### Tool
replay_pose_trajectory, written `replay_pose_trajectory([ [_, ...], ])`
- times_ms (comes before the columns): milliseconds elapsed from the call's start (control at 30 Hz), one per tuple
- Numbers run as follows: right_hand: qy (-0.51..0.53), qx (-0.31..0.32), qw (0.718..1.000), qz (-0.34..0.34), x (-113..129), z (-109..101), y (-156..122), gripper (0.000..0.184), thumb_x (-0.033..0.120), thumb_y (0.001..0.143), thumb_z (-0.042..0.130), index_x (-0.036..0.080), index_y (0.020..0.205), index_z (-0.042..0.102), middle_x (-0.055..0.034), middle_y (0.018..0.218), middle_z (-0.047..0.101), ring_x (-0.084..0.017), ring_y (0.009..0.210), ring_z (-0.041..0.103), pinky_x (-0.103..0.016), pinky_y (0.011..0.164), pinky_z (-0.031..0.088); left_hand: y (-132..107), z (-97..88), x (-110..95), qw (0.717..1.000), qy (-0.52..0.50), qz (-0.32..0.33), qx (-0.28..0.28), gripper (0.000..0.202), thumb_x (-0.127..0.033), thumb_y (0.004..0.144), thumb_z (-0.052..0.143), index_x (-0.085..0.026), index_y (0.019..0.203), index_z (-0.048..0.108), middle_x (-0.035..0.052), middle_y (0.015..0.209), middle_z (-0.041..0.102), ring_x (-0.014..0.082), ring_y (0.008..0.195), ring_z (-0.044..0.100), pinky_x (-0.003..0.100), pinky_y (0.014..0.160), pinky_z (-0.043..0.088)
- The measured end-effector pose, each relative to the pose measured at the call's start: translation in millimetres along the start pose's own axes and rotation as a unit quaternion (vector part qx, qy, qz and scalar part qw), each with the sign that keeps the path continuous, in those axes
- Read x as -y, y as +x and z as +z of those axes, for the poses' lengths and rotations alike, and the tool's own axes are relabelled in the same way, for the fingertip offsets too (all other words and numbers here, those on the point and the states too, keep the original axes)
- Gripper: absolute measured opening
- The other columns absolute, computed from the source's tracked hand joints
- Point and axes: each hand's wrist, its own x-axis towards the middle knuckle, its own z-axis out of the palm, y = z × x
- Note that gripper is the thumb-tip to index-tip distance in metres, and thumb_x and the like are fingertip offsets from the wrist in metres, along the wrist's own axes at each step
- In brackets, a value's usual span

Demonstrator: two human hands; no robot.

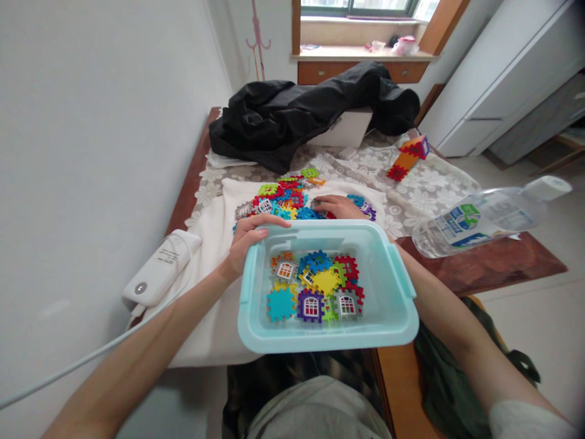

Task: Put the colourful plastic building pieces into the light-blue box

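Note:
My left hand (249,239) grips the far left corner of a light teal plastic bin (393,323), its fingers laid along the rim. Inside the bin lie several square interlocking building tiles (322,281) in yellow, blue, purple, grey, green and red, some with white window inserts. Beyond the bin, a heap of similar tiles (292,198) is spread on a white cloth. Over the heap's right side reaches my right hand (340,206), fingers stretched to the left among the tiles. Its fingertips touch or hover by a grey tile; the bin's rim hides part of the forearm.
A clear plastic bottle (484,216) is at the table's right edge. Farther back stand an orange and red tile structure (408,157) and a white box under a black jacket (292,113). A white power bank (159,268) with a cable is by the left wall.

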Motion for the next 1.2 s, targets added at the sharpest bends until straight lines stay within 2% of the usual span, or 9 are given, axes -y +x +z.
replay_pose_trajectory([
  [100, 0.024, -0.03, 0.999, -0.007, 0, -1, -1, 0.038, 0.046, 0.1, 0.079, 0.019, 0.126, 0.085, -0.0174, 0.141, 0.079, -0.038, 0.135, 0.074, -0.054, 0.121, 0.056, 0, 0.0, -1, 1.0, 0.002, 0.003, -0.002, 0.031, -0.042, 0.086, 0.07, -0.024, 0.099, 0.091, 0.0085, 0.1, 0.086, 0.0287, 0.093, 0.075, 0.038, 0.085, 0.061],
  [167, 0.032, -0.055, 0.998, -0.006, 1, 0, -4, 0.053, 0.049, 0.099, 0.081, 0.02, 0.143, 0.078, -0.0191, 0.156, 0.071, -0.04, 0.145, 0.068, -0.057, 0.126, 0.052, 0, 0.5, -2, 1.0, 0.001, 0.003, -0.003, 0.031, -0.042, 0.085, 0.07, -0.024, 0.099, 0.091, 0.0081, 0.1, 0.086, 0.0287, 0.093, 0.075, 0.038, 0.085, 0.061],
  [233, 0.024, -0.055, 0.998, -0.019, 3, 1, -7, 0.076, 0.051, 0.098, 0.082, 0.028, 0.168, 0.06, -0.0157, 0.18, 0.049, -0.042, 0.165, 0.05, -0.063, 0.136, 0.042, 0, 0.9, -3, 1.0, 0.0, 0.002, -0.003, 0.031, -0.042, 0.084, 0.07, -0.024, 0.098, 0.091, 0.0079, 0.1, 0.086, 0.0289, 0.094, 0.075, 0.038, 0.087, 0.061],
  [300, 0.009, -0.021, 0.999, -0.049, 3, 1, -8, 0.081, 0.05, 0.101, 0.078, 0.034, 0.175, 0.051, -0.0119, 0.186, 0.04, -0.043, 0.171, 0.041, -0.067, 0.139, 0.034, 0, 0.9, -3, 1.0, 0.001, -0.001, -0.003, 0.031, -0.042, 0.085, 0.07, -0.024, 0.098, 0.091, 0.0081, 0.101, 0.086, 0.0291, 0.095, 0.075, 0.038, 0.088, 0.061],
  [500, 0.034, 0.008, 0.997, -0.066, 1, -3, 2, 0.045, 0.039, 0.103, 0.074, 0.024, 0.146, 0.079, -0.0144, 0.156, 0.073, -0.036, 0.147, 0.067, -0.054, 0.126, 0.052, 1, -0.8, -1, 1.0, 0.001, 0.008, -0.001, 0.032, -0.042, 0.085, 0.07, -0.022, 0.098, 0.091, 0.0087, 0.101, 0.087, 0.0291, 0.095, 0.076, 0.038, 0.087, 0.061],
  [767, -0.014, -0.056, 0.998, 0.002, 12, -8, -6, 0.035, 0.049, 0.105, 0.074, 0.024, 0.129, 0.084, -0.0154, 0.155, 0.071, -0.039, 0.131, 0.065, -0.056, 0.115, 0.054, 2, 0.2, -1, 1.0, -0.013, -0.002, 0.003, 0.032, -0.045, 0.086, 0.071, -0.023, 0.098, 0.091, 0.0096, 0.099, 0.086, 0.029, 0.09, 0.076, 0.037, 0.078, 0.061],
  [967, -0.015, 0.0, 1.0, 0.006, 11, -9, -4, 0.069, 0.052, 0.105, 0.073, 0.027, 0.168, 0.062, -0.016, 0.169, 0.061, -0.045, 0.139, 0.06, -0.062, 0.121, 0.049, 1, 2.0, -1, 1.0, -0.029, 0.005, -0.001, 0.032, -0.04, 0.084, 0.07, -0.022, 0.099, 0.092, 0.0092, 0.097, 0.086, 0.027, 0.088, 0.074, 0.035, 0.078, 0.059],
  [1067, -0.004, 0.023, 1.0, 0.0, 8, -6, 0, 0.057, 0.044, 0.105, 0.073, 0.025, 0.159, 0.071, -0.0148, 0.164, 0.066, -0.045, 0.141, 0.061, -0.062, 0.123, 0.048, 2, 2.2, -1, 0.999, -0.034, 0.005, -0.002, 0.033, -0.039, 0.083, 0.07, -0.021, 0.098, 0.092, 0.009, 0.097, 0.086, 0.0257, 0.086, 0.074, 0.034, 0.077, 0.058],
  [1200, 0.022, -0.019, 1.0, 0.004, 7, -3, 0, 0.041, 0.036, 0.1, 0.075, 0.021, 0.138, 0.078, -0.0137, 0.145, 0.078, -0.038, 0.13, 0.068, -0.054, 0.118, 0.053, 2, 1.2, -1, 1.0, -0.013, -0.001, -0.004, 0.033, -0.042, 0.084, 0.07, -0.021, 0.098, 0.091, 0.0095, 0.097, 0.085, 0.027, 0.085, 0.073, 0.035, 0.075, 0.058],
])
